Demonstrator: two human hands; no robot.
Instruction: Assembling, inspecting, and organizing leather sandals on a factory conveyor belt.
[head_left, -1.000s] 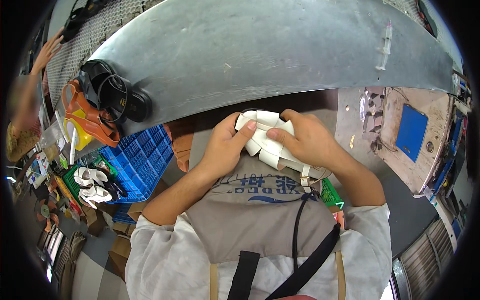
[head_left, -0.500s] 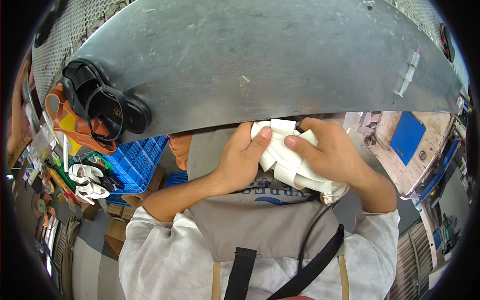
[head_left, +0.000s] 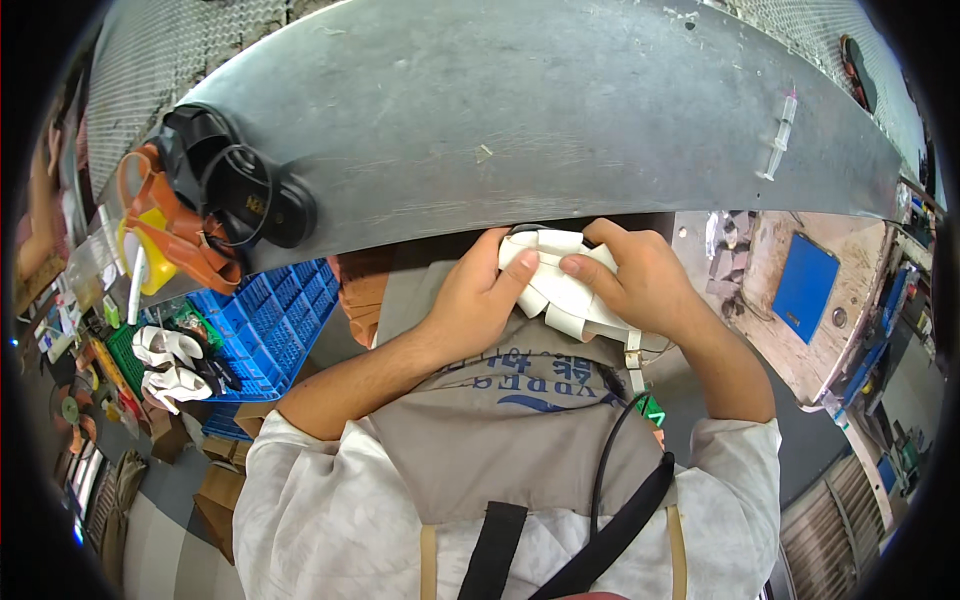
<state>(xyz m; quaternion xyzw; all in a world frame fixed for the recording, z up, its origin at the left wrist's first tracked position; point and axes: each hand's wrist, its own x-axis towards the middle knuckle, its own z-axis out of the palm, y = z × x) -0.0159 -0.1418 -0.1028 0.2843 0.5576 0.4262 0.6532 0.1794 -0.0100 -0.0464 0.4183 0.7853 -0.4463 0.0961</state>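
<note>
- Left hand [head_left: 478, 300] and right hand [head_left: 640, 280] both clamp the white strappy sandal [head_left: 560, 290], just below the near edge of the grey bench [head_left: 540, 120].
- A syringe [head_left: 778, 135] lies near the bench's right end.

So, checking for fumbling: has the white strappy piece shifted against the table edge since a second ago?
Cannot tell: the white strappy piece sits at the metal table edge as before; the camera moved.

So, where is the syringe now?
In the head view, the syringe lies alone at the upper right of the grey metal table, far above the right hand.
</note>
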